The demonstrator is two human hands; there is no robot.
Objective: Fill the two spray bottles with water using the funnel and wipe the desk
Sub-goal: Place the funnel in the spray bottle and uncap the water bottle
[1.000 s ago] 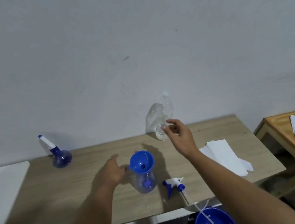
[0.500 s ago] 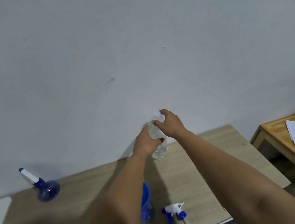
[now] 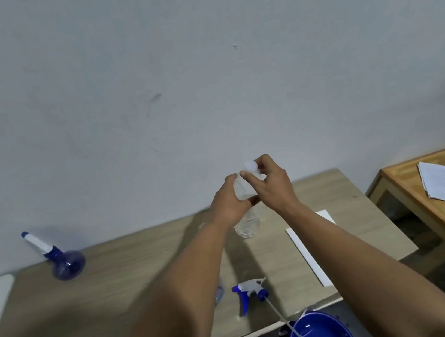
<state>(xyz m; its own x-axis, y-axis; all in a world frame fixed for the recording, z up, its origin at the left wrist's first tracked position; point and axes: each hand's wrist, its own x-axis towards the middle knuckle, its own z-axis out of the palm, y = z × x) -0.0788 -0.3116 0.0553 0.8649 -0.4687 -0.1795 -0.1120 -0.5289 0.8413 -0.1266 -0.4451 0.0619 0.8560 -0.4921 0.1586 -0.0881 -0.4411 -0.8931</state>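
Currently a clear water bottle [image 3: 247,223] is held upright, its long axis vertical and its base on or just above the surface [image 3: 143,265]; which cannot be told. The left hand [image 3: 229,206] is wrapped round the bottle's body, while the right hand [image 3: 270,183] sits directly above it, its fingertips pinching the white cap [image 3: 250,165]. The cap is thus at the top end of the axis, inside the right hand's pinch, so unscrewing appears to be the step in hand. Below the left forearm, nearer the body, a spray bottle [image 3: 219,294] is mostly hidden; the funnel cannot be seen. Its trigger head [image 3: 248,289] lies just beside it, under the hands. A second spray bottle [image 3: 67,265] stands well apart, left of the left hand.
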